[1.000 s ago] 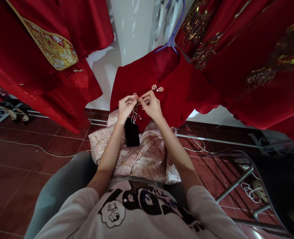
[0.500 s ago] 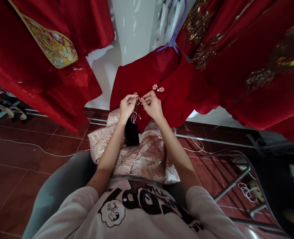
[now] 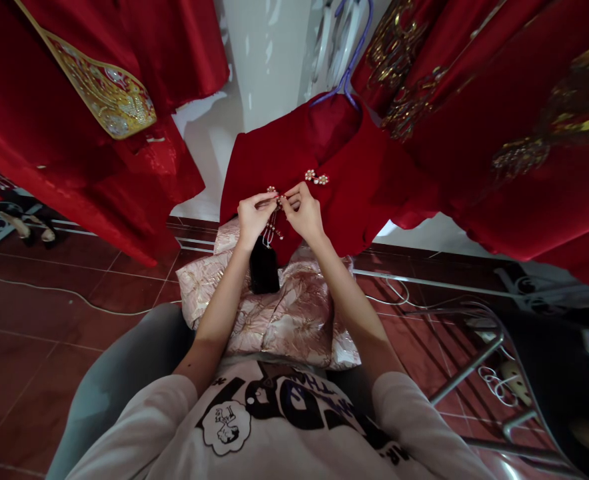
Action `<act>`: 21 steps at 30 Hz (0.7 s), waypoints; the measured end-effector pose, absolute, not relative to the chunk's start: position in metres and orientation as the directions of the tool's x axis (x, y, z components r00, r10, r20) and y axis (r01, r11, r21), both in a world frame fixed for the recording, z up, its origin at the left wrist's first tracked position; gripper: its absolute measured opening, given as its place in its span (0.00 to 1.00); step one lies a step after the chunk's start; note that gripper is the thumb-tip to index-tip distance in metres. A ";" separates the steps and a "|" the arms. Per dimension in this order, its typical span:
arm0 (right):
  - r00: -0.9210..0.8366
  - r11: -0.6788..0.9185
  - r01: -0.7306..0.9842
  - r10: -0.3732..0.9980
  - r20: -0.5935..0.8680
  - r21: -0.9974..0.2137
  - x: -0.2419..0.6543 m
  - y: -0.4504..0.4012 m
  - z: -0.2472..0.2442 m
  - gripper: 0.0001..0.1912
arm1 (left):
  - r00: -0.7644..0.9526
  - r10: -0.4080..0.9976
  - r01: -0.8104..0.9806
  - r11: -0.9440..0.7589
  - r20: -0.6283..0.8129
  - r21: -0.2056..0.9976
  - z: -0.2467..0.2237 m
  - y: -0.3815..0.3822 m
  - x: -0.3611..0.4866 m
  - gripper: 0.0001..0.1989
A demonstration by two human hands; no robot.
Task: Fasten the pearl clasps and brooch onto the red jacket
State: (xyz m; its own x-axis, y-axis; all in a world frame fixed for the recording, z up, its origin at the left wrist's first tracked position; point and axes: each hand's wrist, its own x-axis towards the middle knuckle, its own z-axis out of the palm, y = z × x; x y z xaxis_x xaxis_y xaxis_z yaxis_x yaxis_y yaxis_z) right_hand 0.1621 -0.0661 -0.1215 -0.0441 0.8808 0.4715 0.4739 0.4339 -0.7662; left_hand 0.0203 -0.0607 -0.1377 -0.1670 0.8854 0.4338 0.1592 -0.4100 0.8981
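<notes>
Pinching the beaded ornament (image 3: 279, 203), left hand (image 3: 254, 216) and right hand (image 3: 305, 213) have scarcely shifted.

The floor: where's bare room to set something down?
At left, the floor looks bare between the pale cable and the person's leg. Crowded: around the metal chair and the beaded tassel between the left hand and right hand.

- A shiny pink cloth with gold flowers (image 3: 299, 323) lies over the person's legs in grey-blue trousers (image 3: 119, 387).
- A flat black rectangle (image 3: 263, 270) lies at the cloth's 11 o'clock.
- The bottom of a soft red top (image 3: 344, 207) comes down at its 12 o'clock.
- Below is a red-brown tile floor (image 3: 19, 360).
- On it, a thin pale cord (image 3: 124, 313) lies at 9 o'clock, and a silver metal chair frame (image 3: 467, 370) stands at 4 o'clock.
</notes>
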 end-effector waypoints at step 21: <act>-0.096 0.005 0.584 0.993 -0.063 -0.812 0.232 -0.123 -0.103 0.14 | 0.267 0.961 0.679 -0.133 -0.074 0.722 -0.140 -0.098 0.020 0.06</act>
State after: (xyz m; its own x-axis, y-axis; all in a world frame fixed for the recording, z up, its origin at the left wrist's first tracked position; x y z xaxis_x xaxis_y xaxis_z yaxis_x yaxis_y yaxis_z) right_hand 0.2321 -0.1232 -0.1033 -0.0958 0.9934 -0.0629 0.5842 0.0049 -0.8116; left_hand 0.0202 -0.0985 -0.1398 0.2669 0.9609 -0.0742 0.6790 -0.1328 0.7221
